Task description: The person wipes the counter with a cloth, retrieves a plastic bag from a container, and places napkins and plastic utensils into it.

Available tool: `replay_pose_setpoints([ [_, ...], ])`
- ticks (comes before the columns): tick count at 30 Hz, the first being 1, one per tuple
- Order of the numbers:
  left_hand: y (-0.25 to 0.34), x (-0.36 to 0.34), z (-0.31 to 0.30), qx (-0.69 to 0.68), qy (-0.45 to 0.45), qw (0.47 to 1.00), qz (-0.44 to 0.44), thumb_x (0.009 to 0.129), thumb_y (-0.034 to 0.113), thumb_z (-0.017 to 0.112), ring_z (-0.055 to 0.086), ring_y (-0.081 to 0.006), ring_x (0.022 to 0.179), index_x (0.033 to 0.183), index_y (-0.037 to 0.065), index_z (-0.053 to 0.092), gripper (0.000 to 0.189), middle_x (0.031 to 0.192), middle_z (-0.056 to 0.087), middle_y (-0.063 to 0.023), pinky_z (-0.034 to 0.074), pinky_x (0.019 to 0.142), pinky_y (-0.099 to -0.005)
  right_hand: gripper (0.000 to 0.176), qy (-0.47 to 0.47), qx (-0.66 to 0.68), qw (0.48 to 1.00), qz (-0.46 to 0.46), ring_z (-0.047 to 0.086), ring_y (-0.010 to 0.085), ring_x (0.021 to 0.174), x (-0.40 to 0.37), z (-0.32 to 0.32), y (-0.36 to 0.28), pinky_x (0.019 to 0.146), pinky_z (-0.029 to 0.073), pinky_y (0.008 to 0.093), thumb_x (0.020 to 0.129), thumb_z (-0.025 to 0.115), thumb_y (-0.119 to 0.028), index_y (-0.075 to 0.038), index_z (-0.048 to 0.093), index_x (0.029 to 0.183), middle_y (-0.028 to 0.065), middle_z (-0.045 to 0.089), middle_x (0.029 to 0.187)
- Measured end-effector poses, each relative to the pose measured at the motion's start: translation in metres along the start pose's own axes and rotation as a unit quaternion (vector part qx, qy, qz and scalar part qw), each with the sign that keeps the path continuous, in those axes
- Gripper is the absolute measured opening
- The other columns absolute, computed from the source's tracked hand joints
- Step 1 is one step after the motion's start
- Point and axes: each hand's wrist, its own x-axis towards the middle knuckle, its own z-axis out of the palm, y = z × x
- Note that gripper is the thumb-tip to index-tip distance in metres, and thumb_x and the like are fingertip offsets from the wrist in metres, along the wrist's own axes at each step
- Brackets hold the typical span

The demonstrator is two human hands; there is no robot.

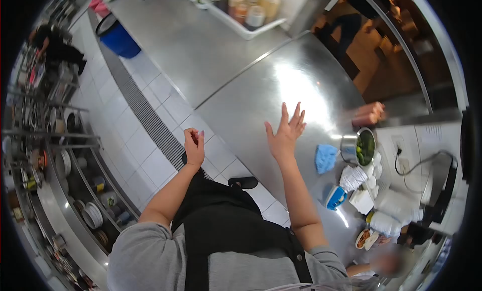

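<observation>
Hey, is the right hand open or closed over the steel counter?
Open: the right hand has its fingers spread over the steel counter, holding nothing.

The shiny stainless-steel surface (261, 95) lies bare in a wide stretch under and ahead of the open right hand (285, 135). To its right the way closes, where a crumpled blue cloth (326, 158), a steel pot of greens (360, 148) and stacked white ware (353, 178) crowd together. A white tray of jars (241, 24) stands far ahead. The left hand (194, 146) hangs over open white floor tiles (130, 140), with metal shelves of bowls (85, 190) on its left.
</observation>
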Motion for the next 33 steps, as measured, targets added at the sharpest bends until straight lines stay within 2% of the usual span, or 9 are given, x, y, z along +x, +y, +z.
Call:
replay_pose_setpoints([
  [4, -0.071, 0.045, -0.044, 0.056, 0.051, 0.991, -0.107, 0.099, 0.021, 0.066, 0.054, -0.0171, 0.066, 0.105, 0.003, 0.052, 0.023, 0.072, 0.056, -0.0077, 0.044, 0.06, -0.0329, 0.079, -0.06, -0.001, 0.993, -0.1, 0.005, 0.0504, 0.152, 0.059, 0.084, -0.109, 0.117, 0.011, 0.0701, 0.09, 0.073, -0.035, -0.012, 0.035, 0.157, 0.0232, 0.006, 0.167],
  [9, -0.243, 0.081, -0.055, 0.136, -0.19, 0.923, -0.306, 0.093, 0.043, 0.068, 0.07, -0.0435, 0.083, 0.105, -0.001, 0.064, 0.046, 0.083, 0.07, -0.0276, 0.053, 0.076, -0.0503, 0.079, -0.035, 0.064, 0.954, -0.291, 0.014, 0.0499, 0.151, 0.187, 0.241, -0.161, 0.116, 0.015, 0.0706, 0.092, 0.067, -0.051, -0.015, 0.037, 0.157, 0.0235, 0.014, 0.166],
  [12, -0.291, 0.118, -0.063, 0.15, -0.28, 0.881, -0.351, 0.091, 0.048, 0.068, 0.07, -0.0441, 0.081, 0.109, -0.003, 0.065, 0.054, 0.078, 0.071, -0.024, 0.053, 0.078, -0.0505, 0.079, -0.095, -0.036, 0.974, -0.202, 0.019, 0.0444, 0.151, 0.241, 0.297, -0.206, 0.116, 0.015, 0.0713, 0.092, 0.062, -0.06, -0.022, 0.038, 0.157, 0.0194, 0.022, 0.166],
  [15, -0.318, 0.151, -0.086, -0.088, -0.059, 0.854, -0.51, 0.091, 0.05, 0.067, 0.07, -0.0415, 0.09, 0.111, -0.003, 0.065, 0.057, 0.087, 0.073, -0.022, 0.053, 0.079, -0.0507, 0.078, -0.057, -0.134, 0.981, -0.132, 0.02, 0.0424, 0.151, 0.261, 0.324, -0.256, 0.114, 0.015, 0.0721, 0.093, 0.057, -0.064, -0.024, 0.038, 0.157, 0.0173, 0.027, 0.164],
  [19, -0.403, 0.22, -0.075, 0.023, 0.232, 0.908, -0.349, 0.097, 0.039, 0.065, 0.065, -0.0357, 0.104, 0.124, -0.002, 0.061, 0.049, 0.117, 0.066, -0.0245, 0.052, 0.089, -0.0458, 0.07, -0.044, -0.123, 0.976, -0.172, 0.028, 0.0427, 0.148, 0.267, 0.328, -0.255, 0.115, 0.016, 0.0698, 0.097, 0.059, -0.053, -0.023, 0.038, 0.157, 0.0194, 0.033, 0.16],
  [21, -0.374, 0.29, -0.055, -0.234, 0.278, 0.852, -0.377, 0.1, 0.031, 0.061, 0.064, -0.0361, 0.102, 0.129, -0.002, 0.059, 0.044, 0.125, 0.063, -0.0232, 0.05, 0.093, -0.0448, 0.066, -0.054, -0.081, 0.973, -0.209, 0.032, 0.0428, 0.146, 0.271, 0.325, -0.26, 0.117, 0.023, 0.0611, 0.099, 0.059, -0.046, -0.019, 0.041, 0.156, 0.0216, 0.035, 0.158],
  [23, -0.389, 0.322, -0.009, -0.118, 0.221, 0.919, -0.305, 0.102, 0.028, 0.058, 0.062, -0.0326, 0.109, 0.134, -0.002, 0.056, 0.044, 0.134, 0.058, -0.0209, 0.048, 0.097, -0.0441, 0.063, -0.067, -0.063, 0.971, -0.221, 0.034, 0.0412, 0.145, 0.271, 0.324, -0.268, 0.118, 0.028, 0.048, 0.101, 0.055, -0.042, -0.01, 0.041, 0.154, 0.0225, 0.035, 0.157],
  [25, -0.394, 0.333, 0.013, -0.317, 0.03, 0.831, -0.455, 0.104, 0.037, 0.051, 0.056, -0.0305, 0.124, 0.142, -0.001, 0.05, 0.053, 0.144, 0.053, -0.0186, 0.042, 0.107, -0.0414, 0.063, -0.077, -0.068, 0.968, -0.228, 0.032, 0.0392, 0.146, 0.274, 0.327, -0.262, 0.119, 0.026, 0.0487, 0.103, 0.05, -0.043, -0.008, 0.04, 0.155, 0.0223, 0.035, 0.157],
  [33, -0.46, 0.303, 0.103, -0.599, -0.032, 0.542, -0.588, 0.104, 0.064, 0.031, 0.052, -0.0327, 0.134, 0.145, 0.005, 0.05, 0.075, 0.147, 0.054, -0.0163, 0.041, 0.11, -0.0489, 0.07, -0.108, -0.08, 0.968, -0.21, 0.029, 0.0357, 0.148, 0.274, 0.333, -0.271, 0.122, 0.02, 0.0465, 0.106, 0.037, -0.044, 0.005, 0.031, 0.154, 0.0207, 0.034, 0.158],
])
